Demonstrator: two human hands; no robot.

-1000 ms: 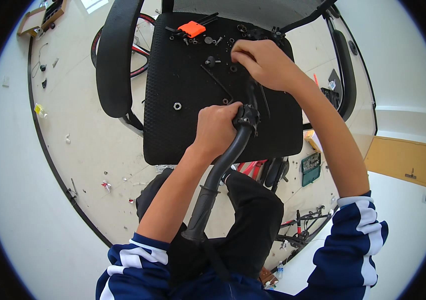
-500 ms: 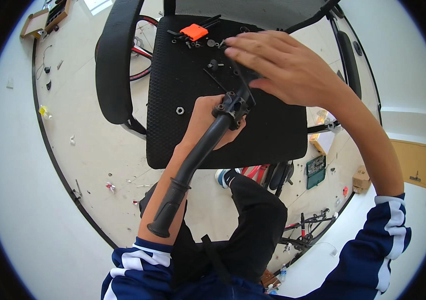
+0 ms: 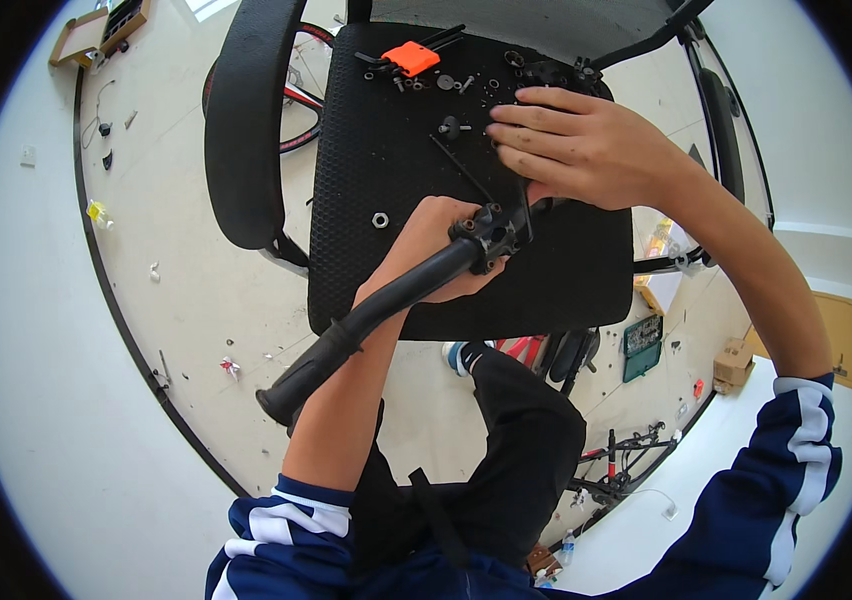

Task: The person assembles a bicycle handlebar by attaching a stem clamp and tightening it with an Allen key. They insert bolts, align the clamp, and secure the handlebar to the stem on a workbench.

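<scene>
Legible words, numbers or signs: none. Wheel: red markings on dark rim, too small to read. Box, yellow and white: any print too small to tell. Carton, brown: same. Bottle: same. Holder, orange: no characters distinguishable.

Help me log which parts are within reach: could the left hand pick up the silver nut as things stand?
Probably not without letting go: the left hand is gripping the black handlebar. Otherwise the silver nut lies close by, uncovered, on the chair seat.
</scene>
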